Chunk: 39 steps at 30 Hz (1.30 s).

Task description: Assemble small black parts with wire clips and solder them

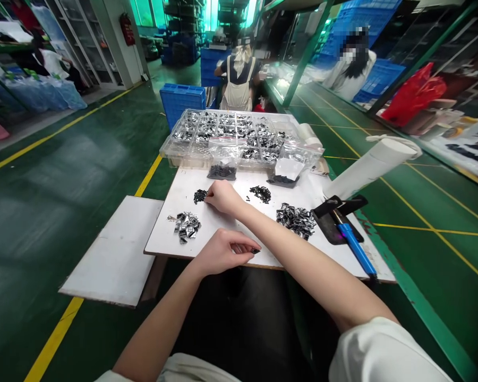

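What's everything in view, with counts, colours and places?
Work board: one, white, centre
Side board: one, white, left
Tray: one, clear, board's far end
Clear bags: two, near tray
Small-piece piles: two, black, mid-board
Larger-piece piles: two, silver-black, board left and right
Tool: one, blue-handled, board's right
Large roll: one, white, right
Crates: several, blue, background
Extinguisher: one, red, back left
Other people: at least three, background
Sleeves: two, white, bottom
Left hand: one, bare, near edge, pinching dark piece
Right hand: one, bare, at left black pile
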Tool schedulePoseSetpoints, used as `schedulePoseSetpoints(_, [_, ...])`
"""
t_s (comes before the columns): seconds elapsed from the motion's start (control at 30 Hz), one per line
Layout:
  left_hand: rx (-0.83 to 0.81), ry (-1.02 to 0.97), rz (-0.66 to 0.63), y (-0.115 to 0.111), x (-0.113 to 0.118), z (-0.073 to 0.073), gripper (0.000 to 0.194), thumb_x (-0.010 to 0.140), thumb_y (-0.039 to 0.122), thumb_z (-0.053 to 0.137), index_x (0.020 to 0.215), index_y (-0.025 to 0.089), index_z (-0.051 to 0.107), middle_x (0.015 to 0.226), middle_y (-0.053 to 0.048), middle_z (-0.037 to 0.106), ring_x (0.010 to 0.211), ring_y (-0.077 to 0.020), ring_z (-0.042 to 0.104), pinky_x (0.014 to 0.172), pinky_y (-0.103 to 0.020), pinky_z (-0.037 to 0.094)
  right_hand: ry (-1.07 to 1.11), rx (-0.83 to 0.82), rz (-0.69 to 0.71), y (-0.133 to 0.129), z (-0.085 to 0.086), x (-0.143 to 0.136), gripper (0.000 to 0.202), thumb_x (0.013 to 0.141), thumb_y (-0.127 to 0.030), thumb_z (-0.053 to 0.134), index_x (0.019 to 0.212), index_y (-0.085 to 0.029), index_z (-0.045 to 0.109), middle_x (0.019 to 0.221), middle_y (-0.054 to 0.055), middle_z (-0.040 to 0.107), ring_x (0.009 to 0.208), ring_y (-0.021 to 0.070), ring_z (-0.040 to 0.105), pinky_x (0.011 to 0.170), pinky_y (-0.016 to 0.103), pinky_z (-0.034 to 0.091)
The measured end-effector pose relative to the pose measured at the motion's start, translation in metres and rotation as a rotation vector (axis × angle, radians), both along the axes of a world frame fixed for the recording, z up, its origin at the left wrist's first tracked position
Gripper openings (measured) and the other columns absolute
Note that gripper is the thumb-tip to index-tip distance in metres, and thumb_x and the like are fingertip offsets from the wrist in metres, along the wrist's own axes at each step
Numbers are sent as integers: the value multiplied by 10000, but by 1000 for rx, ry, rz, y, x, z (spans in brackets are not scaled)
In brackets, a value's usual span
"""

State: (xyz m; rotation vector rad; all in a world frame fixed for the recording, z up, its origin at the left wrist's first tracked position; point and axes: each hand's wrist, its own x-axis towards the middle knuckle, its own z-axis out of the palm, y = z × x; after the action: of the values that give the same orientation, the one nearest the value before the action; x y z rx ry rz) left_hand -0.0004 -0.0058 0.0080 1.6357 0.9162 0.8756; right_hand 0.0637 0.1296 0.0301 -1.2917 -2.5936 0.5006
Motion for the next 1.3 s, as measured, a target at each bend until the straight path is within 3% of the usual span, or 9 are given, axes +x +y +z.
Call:
schedulePoseSetpoints(0.27, [-57, -32, 90, 4, 1, -6, 208, 801, 158, 690, 969, 143, 812, 868, -77, 771, 750, -173, 685, 660, -248, 531, -29, -7, 88, 2, 8, 7, 64, 722, -103, 695, 675, -122, 734, 709, 117, 729, 659, 208, 614, 577, 293, 383])
schedulePoseSetpoints(0.5, [-183, -69, 145, 3, 1, -5, 251, 769, 203, 748, 1010, 143, 784, 844, -70, 763, 771, -180, 701, 710, -263, 553, 161, 9, -20, -15, 22, 61, 90, 772, -106, 647, 698, -145, 680, 701, 42, 717, 635, 143, 622, 593, 252, 434])
schedulePoseSetpoints(0.6, [-172, -68, 178, 4, 1, -4, 224, 762, 200, 752, 979, 151, 779, 846, -63, 760, 768, -174, 699, 717, -261, 557, 428, -105, -138, -35, 22, 94, 31, 793, -164, 663, 778, -140, 676, 712, 37, 715, 623, 138, 648, 575, 242, 480])
schedulePoseSetpoints(0.67, [-162, -89, 219, 6, 1, -3, 183, 757, 187, 750, 935, 152, 778, 869, -66, 766, 807, -184, 710, 746, -265, 564, 687, -255, -208, -54, 17, 114, 103, 768, -223, 718, 822, -142, 686, 681, 27, 706, 588, 147, 657, 558, 257, 511])
schedulePoseSetpoints(0.77, [-172, -156, 266, 7, 2, -3, 134, 755, 157, 736, 883, 150, 774, 898, -71, 776, 867, -201, 735, 811, -279, 578, 879, -360, -308, -87, 5, 133, 206, 742, -309, 788, 858, -148, 733, 691, 41, 728, 579, 160, 670, 568, 282, 548])
schedulePoseSetpoints(0.97, [-254, -225, 281, 7, 1, -3, 164, 750, 174, 776, 911, 143, 778, 894, -75, 803, 890, -224, 770, 863, -296, 606, 1036, -456, -417, -130, -18, 128, 220, 721, -348, 838, 868, -189, 798, 757, 52, 765, 698, 196, 723, 690, 322, 600])
schedulePoseSetpoints(1.13, [-242, -280, 237, 7, -1, -2, 240, 763, 212, 804, 992, 145, 786, 988, -82, 807, 960, -234, 765, 921, -310, 607, 1128, -441, -446, -138, -25, 115, 170, 775, -328, 804, 887, -202, 787, 805, 39, 755, 729, 174, 706, 732, 307, 603])
schedulePoseSetpoints(1.3, [-182, -294, 257, 7, -1, -3, 168, 777, 203, 793, 936, 148, 797, 1066, -83, 796, 1004, -229, 757, 959, -305, 598, 1140, -410, -409, -141, -26, 110, 127, 825, -323, 756, 895, -217, 764, 930, 39, 711, 791, 170, 672, 693, 295, 613])
